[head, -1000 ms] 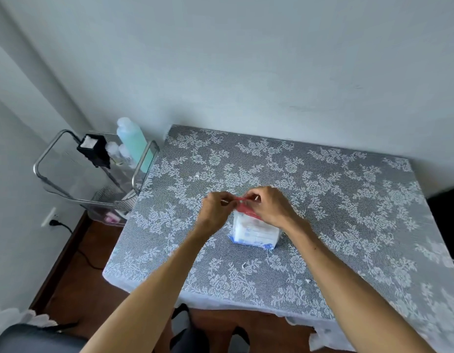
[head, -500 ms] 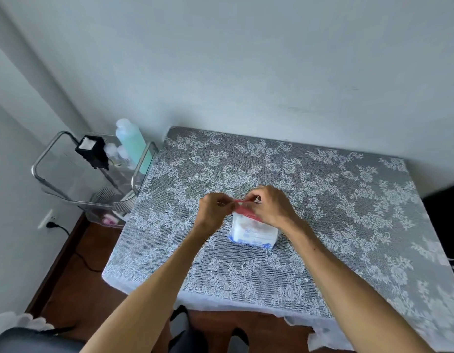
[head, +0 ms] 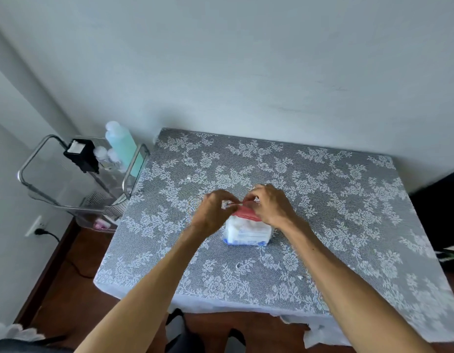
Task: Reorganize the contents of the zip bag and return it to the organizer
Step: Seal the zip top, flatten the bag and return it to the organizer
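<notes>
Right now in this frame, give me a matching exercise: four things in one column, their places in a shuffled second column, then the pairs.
Things:
1. zip bag
2. green bottle
3. black box
4. wall socket

Places:
A. low on the wall, left of the table
B. on the lace tablecloth, between both hands
C. in the organizer, near its middle
D. in the organizer, at the corner nearest the table

Pairs: 1-B, 2-D, 3-C, 4-A
</notes>
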The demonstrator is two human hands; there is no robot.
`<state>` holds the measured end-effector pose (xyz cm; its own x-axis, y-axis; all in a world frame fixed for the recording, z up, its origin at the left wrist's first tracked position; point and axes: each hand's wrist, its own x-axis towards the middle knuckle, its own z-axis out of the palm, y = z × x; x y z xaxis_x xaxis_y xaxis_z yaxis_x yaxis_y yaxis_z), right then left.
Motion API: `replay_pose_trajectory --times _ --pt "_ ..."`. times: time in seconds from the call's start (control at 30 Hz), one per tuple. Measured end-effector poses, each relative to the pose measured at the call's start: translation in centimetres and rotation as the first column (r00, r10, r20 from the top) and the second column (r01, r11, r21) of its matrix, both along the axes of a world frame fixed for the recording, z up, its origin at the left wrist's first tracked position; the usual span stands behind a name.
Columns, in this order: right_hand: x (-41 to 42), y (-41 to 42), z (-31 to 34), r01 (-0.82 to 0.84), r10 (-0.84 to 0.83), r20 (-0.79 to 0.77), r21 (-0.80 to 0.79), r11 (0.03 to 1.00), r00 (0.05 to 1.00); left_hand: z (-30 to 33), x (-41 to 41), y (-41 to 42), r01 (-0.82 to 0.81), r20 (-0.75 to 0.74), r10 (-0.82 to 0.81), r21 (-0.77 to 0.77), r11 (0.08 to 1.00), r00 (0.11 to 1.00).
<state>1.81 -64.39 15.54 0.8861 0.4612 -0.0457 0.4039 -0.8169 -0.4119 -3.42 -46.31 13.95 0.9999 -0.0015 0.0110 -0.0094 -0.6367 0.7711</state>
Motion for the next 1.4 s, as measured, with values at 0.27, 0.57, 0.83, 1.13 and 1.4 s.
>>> replay_pose_trajectory --times 0.27,0.57,0.83,1.13,1.4 --pt "-0.3 -0.5 -0.4 0.012 -0.011 -0.017 0.036 0.999 1.000 0.0 0.4 -0.7 0.091 -0.030 -0.086 0.263 0.960 0.996" --pt "-0.5 -1.6 -0.4 0.012 -0.014 0.018 0.070 0.997 1.000 0.2 0.4 -1.2 0.067 0.037 -0.081 0.296 0.953 0.996" --pt "-0.7 -2.2 -0.2 0.016 -0.015 -0.015 0.069 0.997 1.000 -0.1 0.1 -1.3 0.054 0.081 -0.077 0.248 0.967 0.994" --pt "-1.1 -2.1 -0.3 -0.014 0.012 0.054 0.026 1.000 0.998 0.1 0.4 -1.8 0.078 0.109 -0.124 0.357 0.931 0.986" --pt "-0.3 -3.7 -0.6 -0.039 0.042 -0.039 0.078 0.996 0.998 0.3 0.7 -2.2 0.118 0.059 -0.134 0.229 0.966 0.989"
